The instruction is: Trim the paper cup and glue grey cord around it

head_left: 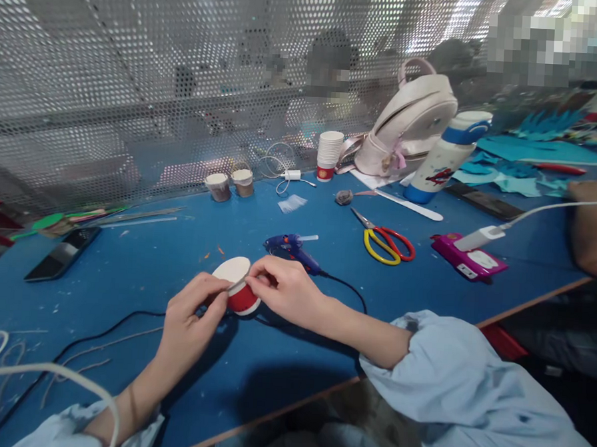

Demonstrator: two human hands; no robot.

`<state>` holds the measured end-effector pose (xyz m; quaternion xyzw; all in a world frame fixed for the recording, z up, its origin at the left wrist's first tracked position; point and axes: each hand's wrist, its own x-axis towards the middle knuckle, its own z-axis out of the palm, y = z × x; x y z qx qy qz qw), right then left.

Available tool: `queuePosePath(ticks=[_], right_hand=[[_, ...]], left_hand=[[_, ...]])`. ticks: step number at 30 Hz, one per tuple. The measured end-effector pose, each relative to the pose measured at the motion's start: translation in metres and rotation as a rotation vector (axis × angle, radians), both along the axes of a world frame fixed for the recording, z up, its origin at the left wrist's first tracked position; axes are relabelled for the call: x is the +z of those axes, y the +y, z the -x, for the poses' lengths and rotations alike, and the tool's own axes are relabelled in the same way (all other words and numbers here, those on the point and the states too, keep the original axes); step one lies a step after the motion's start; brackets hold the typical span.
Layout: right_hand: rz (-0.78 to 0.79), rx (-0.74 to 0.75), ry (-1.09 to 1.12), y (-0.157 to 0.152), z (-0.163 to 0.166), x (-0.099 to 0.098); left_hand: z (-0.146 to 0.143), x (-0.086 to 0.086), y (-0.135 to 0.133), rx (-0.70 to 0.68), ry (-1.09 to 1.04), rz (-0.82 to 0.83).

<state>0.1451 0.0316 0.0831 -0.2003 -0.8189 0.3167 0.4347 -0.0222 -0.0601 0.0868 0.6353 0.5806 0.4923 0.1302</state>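
A small red paper cup (241, 295) with a white bottom lies on its side on the blue table (291, 356), between both hands. My left hand (190, 321) cups its near side, fingers curled around it. My right hand (288, 289) pinches a thin pale strip (238, 285) against the cup's top edge. A blue glue gun (292, 248) lies just behind my right hand, its black cord running off toward the right.
Yellow-and-red scissors (385, 243) lie to the right, near a pink device with a white charger (469, 259). A stack of paper cups (329, 155), a backpack (408, 126) and a bottle (445, 158) stand at the back. A phone (63, 253) lies left. Pale cord (45, 370) loops at the front left.
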Motion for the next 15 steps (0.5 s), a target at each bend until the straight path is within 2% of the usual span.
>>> queuePosePath(ticks=[8, 15], right_hand=[[0.014, -0.007, -0.013, 0.0011, 0.0006, -0.0015], [0.036, 0.000, 0.019, 0.0019, -0.0001, -0.0002]], left_hand=[[0.0007, 0.0004, 0.0028, -0.001, 0.003, 0.007], [0.0044, -0.0002, 0.0012, -0.058, -0.032, 0.035]])
